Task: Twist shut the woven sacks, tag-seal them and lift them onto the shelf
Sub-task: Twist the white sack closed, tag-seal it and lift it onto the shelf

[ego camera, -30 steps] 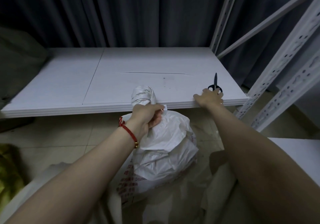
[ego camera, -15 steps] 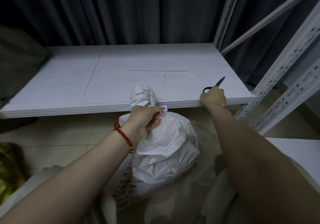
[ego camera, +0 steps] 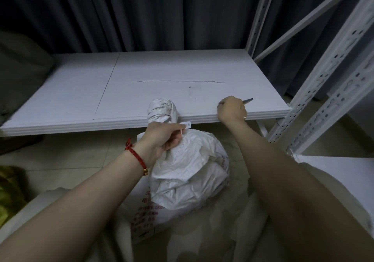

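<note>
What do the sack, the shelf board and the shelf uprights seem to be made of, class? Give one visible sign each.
Sack: white woven plastic, probably; stiff crinkled folds, faint sheen, red print.
Shelf board: matt white sheet, perhaps layered card or plastic; its front edge shows stacked lines, its top a slit.
Uprights: white-painted metal, likely; punched slots and holes.

Digits "000" legible on white tag (ego camera: 187, 124); red print on woven sack (ego camera: 182, 172) too blurred to read

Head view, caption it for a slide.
Left hand grips the tagged sack at its twisted neck; right hand holds scissors at the shelf.
</note>
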